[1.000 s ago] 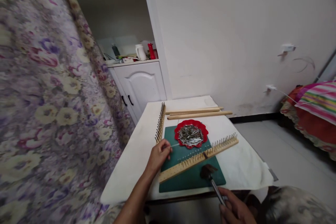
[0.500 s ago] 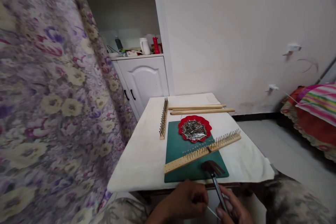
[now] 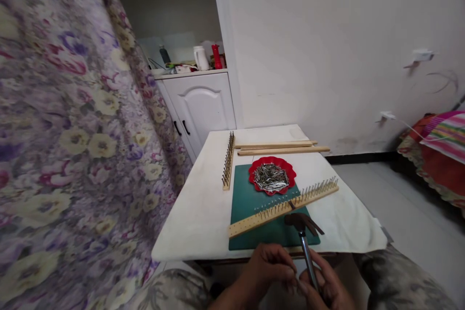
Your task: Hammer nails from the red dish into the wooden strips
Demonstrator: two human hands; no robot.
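Hammer (image 3: 301, 222) was grasped low on handle (image 3: 306, 251) by right hand (image 3: 332, 283) (sound for control); left hand (image 3: 271, 264) was bunched beside it, contents unclear. Nail-studded strip (image 3: 250, 224) was laid across green mat (image 3: 241, 198), twelve o'clock from hands; hammer best held clear.

Red bowl (image 3: 291, 173): glossy, plastic-looking; inside it, shiny metal nails (image 3: 271, 178). Below the bowl: smooth pale wooden strip (image 3: 250, 223); matt green mat (image 3: 241, 198); hammer (image 3: 308, 256) with polished metal shaft.

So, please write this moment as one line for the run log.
left hand: by right hand, contents unclear | right hand: holding hammer | nail-studded strip: lying across mat | bowl: holding nails
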